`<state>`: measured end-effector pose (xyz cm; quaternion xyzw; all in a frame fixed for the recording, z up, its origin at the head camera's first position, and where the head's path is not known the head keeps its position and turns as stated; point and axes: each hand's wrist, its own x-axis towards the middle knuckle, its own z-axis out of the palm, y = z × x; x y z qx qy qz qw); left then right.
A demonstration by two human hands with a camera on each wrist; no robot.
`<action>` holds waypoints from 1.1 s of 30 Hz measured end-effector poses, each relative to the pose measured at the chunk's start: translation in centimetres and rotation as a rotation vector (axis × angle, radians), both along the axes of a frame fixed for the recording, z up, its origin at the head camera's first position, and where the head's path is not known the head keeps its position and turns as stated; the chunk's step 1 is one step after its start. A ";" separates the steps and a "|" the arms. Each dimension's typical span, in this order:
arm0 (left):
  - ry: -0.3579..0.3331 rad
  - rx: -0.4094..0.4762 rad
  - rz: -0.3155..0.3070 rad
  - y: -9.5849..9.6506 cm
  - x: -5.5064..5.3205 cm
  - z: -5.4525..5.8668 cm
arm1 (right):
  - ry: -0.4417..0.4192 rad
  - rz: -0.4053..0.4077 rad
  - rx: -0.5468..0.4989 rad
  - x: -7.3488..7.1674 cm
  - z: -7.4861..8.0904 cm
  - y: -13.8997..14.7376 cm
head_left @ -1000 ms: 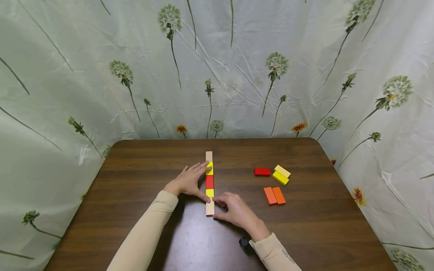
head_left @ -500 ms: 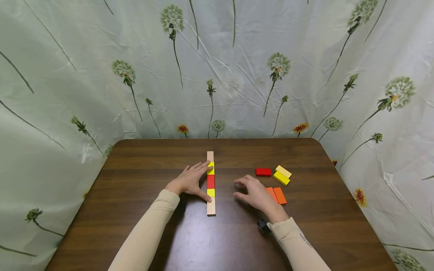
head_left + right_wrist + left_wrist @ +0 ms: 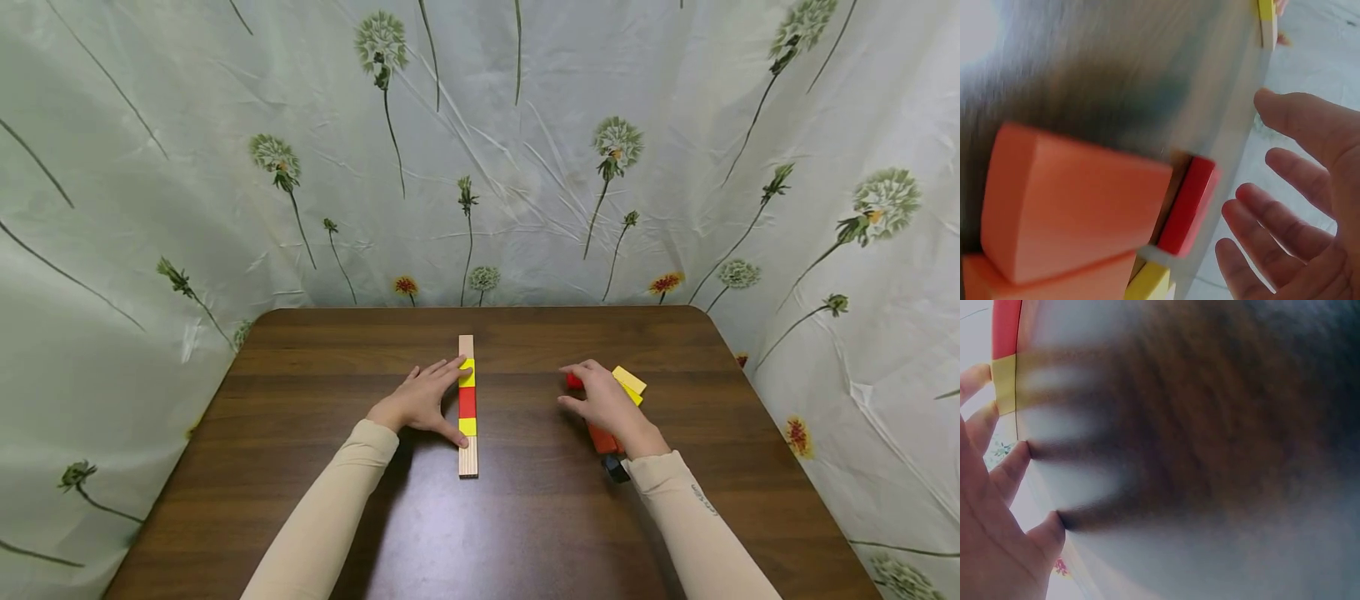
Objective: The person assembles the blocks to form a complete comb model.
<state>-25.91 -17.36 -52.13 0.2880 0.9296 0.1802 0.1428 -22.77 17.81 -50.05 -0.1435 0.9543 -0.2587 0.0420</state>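
Note:
A straight row of wooden blocks, plain wood at both ends with a red block (image 3: 467, 403) and yellow ones between, lies on the table. My left hand (image 3: 422, 402) rests at the row's left side, fingers spread, with fingertips and thumb touching it; the left wrist view shows fingertips by a yellow block (image 3: 1004, 384). My right hand (image 3: 603, 402) is over the loose blocks, thumb and fingers apart, holding nothing. It partly hides a loose red block (image 3: 573, 381). Two orange blocks (image 3: 1085, 206) lie beneath the wrist, large in the right wrist view.
A pale yellow block (image 3: 629, 380) lies against a brighter yellow block (image 3: 636, 397) to the right of my right hand. The brown wooden table (image 3: 315, 350) ends at a curtain (image 3: 525, 208) printed with dandelions.
My right hand has left the near end of the row and moved right and away from me to the loose blocks. The left hand stays against the row.

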 end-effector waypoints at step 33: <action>-0.002 0.009 0.009 0.0 0.1 -0.1 | -0.059 -0.021 0.032 -2.4 -0.7 1.8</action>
